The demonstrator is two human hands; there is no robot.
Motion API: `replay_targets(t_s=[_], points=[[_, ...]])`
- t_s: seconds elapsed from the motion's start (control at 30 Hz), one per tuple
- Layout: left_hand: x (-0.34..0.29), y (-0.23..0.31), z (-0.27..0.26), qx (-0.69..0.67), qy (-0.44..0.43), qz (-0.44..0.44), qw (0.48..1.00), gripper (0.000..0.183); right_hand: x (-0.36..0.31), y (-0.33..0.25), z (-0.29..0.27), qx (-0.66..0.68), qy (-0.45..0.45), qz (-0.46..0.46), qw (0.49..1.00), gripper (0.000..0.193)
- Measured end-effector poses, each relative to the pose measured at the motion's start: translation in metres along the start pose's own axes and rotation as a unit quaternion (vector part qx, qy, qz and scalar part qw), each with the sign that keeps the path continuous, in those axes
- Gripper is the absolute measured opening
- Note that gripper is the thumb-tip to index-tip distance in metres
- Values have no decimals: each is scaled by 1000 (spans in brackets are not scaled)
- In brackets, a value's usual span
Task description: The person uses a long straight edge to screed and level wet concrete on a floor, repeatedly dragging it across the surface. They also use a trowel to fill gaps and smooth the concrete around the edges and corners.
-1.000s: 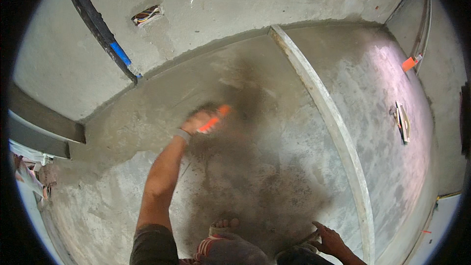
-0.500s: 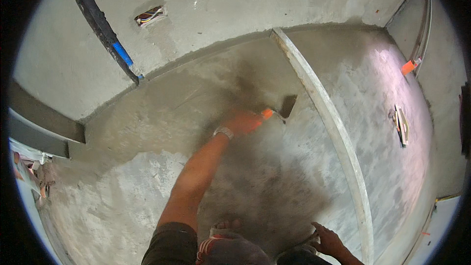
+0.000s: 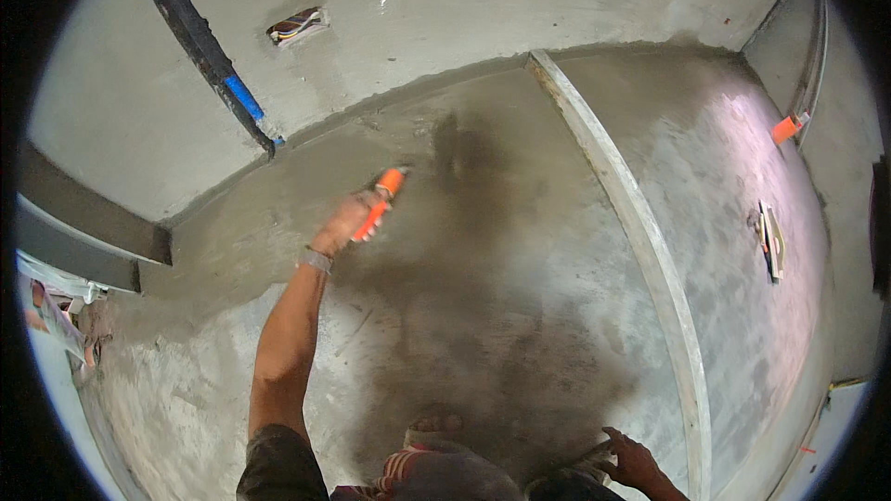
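Trowel [image 3: 391, 183] has swung leftward since earlier, its orange handle [image 3: 369, 222] wrapped in the left hand's grip [image 3: 344, 221].

Standing near, I saw a short, dark sleeve [image 3: 281, 466], which covered the person's upper left arm. Below the left hand [image 3: 347, 219], the wrist wore a pale greyish band [image 3: 316, 260]. The right hand [image 3: 634, 462] was bare. The clothing over the legs was dull grey cloth [image 3: 457, 478] with reddish and white stripes [image 3: 394, 471] on one side. The toes [image 3: 436, 423] of one foot showed uncovered.
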State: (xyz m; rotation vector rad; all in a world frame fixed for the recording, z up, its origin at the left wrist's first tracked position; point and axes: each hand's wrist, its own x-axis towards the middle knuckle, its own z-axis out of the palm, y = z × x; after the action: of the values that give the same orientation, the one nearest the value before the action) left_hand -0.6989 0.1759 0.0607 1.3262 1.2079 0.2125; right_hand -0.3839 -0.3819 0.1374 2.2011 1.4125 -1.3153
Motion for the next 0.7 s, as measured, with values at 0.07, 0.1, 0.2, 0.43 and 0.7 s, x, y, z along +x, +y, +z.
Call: replay_targets(t_s=[0.07,0.1,0.2,0.43,0.7], points=[[-14,-17,23,29,-54,58,996,38,6,5,5,-7,10,-4,1000,75],[-14,-28,38,47,-83,53,994,36,10,6,6,-7,18,-15,1000,75],[-13,-37,75,101,-145,9,984,34,17,-3,3,-1,24,-25,999,75],[21,-87,-16,10,-52,-45,998,39,25,-24,-17,37,-15,-2,999,76],[-124,-74,-90,93,207,92,969,41,35,-24,-15,2,-1,-33,999,77]])
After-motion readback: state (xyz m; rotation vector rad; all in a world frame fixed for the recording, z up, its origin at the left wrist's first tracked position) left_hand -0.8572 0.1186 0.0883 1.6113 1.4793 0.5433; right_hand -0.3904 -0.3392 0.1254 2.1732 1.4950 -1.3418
